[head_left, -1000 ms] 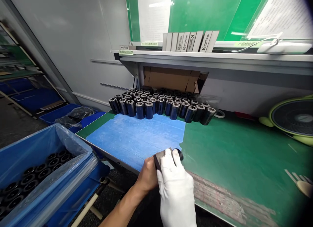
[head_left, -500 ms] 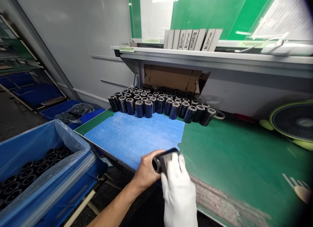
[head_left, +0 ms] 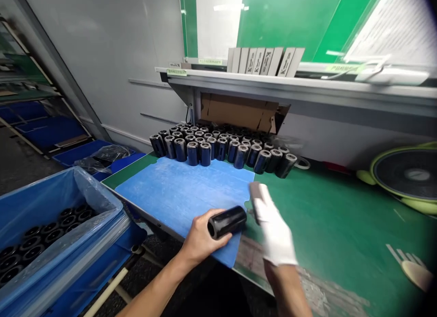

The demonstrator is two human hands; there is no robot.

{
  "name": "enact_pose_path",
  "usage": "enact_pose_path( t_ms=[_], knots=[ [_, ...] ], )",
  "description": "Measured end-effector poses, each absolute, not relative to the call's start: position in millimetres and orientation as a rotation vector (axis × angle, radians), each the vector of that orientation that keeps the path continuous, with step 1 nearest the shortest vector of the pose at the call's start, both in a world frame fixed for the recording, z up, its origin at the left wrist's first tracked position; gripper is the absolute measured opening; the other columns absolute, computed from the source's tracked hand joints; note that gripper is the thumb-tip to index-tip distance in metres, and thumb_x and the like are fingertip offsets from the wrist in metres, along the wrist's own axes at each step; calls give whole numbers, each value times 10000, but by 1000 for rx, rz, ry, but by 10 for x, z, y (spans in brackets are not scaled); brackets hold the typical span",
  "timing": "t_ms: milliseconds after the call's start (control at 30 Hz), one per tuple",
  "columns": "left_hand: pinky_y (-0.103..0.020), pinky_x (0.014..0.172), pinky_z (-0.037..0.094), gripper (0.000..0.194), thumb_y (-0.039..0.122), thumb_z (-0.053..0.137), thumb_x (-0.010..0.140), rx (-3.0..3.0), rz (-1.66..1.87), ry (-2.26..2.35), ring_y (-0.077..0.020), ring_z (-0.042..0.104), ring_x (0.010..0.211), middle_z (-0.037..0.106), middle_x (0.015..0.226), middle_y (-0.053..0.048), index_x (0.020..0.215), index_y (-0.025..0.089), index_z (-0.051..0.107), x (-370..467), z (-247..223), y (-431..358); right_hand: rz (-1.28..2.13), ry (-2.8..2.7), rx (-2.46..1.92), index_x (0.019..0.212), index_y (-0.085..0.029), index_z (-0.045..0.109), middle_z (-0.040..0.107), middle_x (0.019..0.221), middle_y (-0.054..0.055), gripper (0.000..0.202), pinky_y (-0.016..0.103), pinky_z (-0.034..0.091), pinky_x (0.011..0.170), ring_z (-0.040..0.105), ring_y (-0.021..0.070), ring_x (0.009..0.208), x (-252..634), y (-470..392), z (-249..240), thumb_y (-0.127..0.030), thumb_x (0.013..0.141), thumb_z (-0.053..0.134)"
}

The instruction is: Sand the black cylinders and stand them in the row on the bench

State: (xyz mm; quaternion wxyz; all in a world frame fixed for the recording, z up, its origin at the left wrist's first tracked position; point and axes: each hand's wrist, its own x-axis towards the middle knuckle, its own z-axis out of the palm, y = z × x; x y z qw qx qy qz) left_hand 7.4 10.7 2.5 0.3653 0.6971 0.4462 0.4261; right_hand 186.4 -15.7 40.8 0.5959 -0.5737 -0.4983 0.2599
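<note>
My bare left hand is wrapped round a glossy black hollow cylinder, held tilted above the near edge of the blue mat. Its open end faces left, toward my palm. My right hand, in a white glove, grips a grey sanding block over the green tabletop, to the right of the cylinder and apart from it. Motion blurs the block and glove slightly. Behind the mat stand several rows of upright black cylinders.
At left, a blue bin lined with clear plastic holds several black cylinders. A round fan with a lime rim stands at right. Grey blocks line the shelf above the table.
My right hand has lifted the sanding block off the cylinder and moved up and right. The cylinder stays in my left hand, its side now exposed.
</note>
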Motion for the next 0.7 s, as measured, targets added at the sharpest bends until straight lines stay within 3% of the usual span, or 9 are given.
enact_pose_path(
  t_ms=[100,200,367,467,600,700],
  knots=[
    [-316,965,569,486,235,788,728,1828,1072,1158,-228,708,1079,743,1158,-33,1200,219,674,65,21,92,954,-491,-979,1494,-296,469,509,1507,62,618,474,440,1142,593,242,1269,2175,-236,678,-536,943,612],
    [-327,1019,546,492,266,769,769,1889,1056,1152,-229,689,1138,727,1215,-24,1247,246,655,34,-21,97,1224,-147,-681,1414,-243,558,585,1426,98,560,478,520,1046,582,277,1286,2315,-398,765,-547,944,584],
    [-310,974,566,468,304,762,789,1924,1032,1153,-228,700,1116,731,1196,-19,1240,253,652,10,-48,110,1331,11,-509,1257,-259,676,651,1339,70,435,615,466,1069,546,327,1320,2302,-494,710,-542,947,564],
    [-301,956,572,467,313,766,788,1918,1031,1168,-227,702,1109,732,1192,-17,1237,255,654,25,-42,105,1332,41,-517,1235,-247,685,673,1301,73,422,630,452,1079,560,322,1305,2271,-493,702,-534,956,553],
    [-313,974,566,476,301,776,774,1890,1053,1169,-235,700,1110,734,1194,-35,1232,235,660,47,-30,90,1343,-5,-642,1362,-220,600,639,1351,113,528,511,472,1096,579,288,1289,2263,-559,632,-552,955,552],
    [-335,987,562,489,274,785,752,1866,1072,1145,-247,697,1110,735,1193,-56,1223,213,666,55,5,73,1168,-302,-1037,1495,-288,467,582,1431,97,667,569,390,1156,585,306,1280,2252,-666,449,-616,924,573]
  ],
)
